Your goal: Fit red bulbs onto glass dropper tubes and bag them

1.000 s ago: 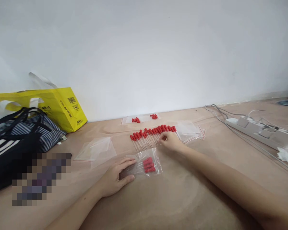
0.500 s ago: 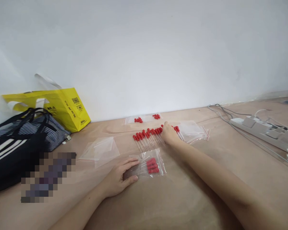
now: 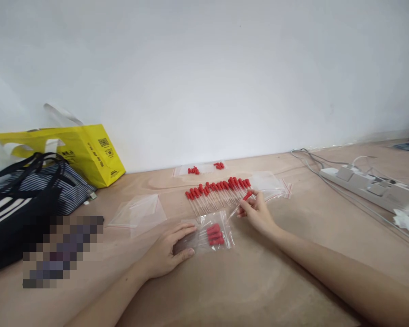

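Mouth of a zip bag [image 3: 198, 237] gripped in the left hand [image 3: 167, 254] on the desk [image 3: 259, 281], a few red-capped droppers [image 3: 215, 235] already inside. Beyond it, a long row of droppers [image 3: 218, 193] lying loose, unbagged. One dropper [image 3: 247, 196] pinched in the right hand [image 3: 257, 211], beside that row.

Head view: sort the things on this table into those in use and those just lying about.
In use: left hand holding the part-filled zip bag; right hand pinching one red-capped dropper; row of droppers; empty zip bags.
Lying about: yellow bag; striped bag; power strip.
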{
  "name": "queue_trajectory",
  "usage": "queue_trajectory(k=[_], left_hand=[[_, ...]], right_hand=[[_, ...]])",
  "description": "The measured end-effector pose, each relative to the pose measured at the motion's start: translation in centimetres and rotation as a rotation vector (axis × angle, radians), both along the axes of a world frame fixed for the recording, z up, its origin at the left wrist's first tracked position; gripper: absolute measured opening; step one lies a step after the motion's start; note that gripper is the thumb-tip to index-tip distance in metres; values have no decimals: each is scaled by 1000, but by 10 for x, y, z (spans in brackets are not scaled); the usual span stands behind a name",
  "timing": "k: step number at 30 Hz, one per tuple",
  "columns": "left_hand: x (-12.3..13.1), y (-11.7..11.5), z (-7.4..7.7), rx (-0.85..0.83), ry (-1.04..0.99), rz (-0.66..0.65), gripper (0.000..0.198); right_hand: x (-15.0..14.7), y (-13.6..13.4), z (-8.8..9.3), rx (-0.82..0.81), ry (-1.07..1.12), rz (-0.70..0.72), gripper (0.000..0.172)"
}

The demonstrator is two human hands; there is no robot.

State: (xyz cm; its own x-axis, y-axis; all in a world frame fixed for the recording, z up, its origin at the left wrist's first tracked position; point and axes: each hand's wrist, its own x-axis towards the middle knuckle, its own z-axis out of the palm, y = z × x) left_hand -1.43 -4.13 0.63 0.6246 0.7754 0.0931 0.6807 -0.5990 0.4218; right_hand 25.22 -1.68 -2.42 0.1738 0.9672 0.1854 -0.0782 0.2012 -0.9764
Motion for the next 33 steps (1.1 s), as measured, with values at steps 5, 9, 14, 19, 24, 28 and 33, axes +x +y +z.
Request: queue_trajectory(k=[5,9,14,19,24,28,33], left_hand=[[-1,1,-1,-7,2,2,45],[-2,1,-2,-3,-27,-2,46],[-2,1,-4,-18,-19,8,50],[-1,0,-3,-6,-37,16,49],[-2,1,-3,2,-33,15,50],[-4,2,-5,-4,-13,31,51],[-3,2,-4,2,17,28,51]], right_hand=[[-10,0,-1,-100,183,-10,33],[-17,-5,-1,-187,257,76,25],[-21,-8,0,-224,161,295,29],[-19,-1,2,-291,-44,478,27],[-20,2,5,-277,-219,636,30],[-30,6,3,-272,-301,494,20],[-45,16,-1,-296,-364,282,10]])
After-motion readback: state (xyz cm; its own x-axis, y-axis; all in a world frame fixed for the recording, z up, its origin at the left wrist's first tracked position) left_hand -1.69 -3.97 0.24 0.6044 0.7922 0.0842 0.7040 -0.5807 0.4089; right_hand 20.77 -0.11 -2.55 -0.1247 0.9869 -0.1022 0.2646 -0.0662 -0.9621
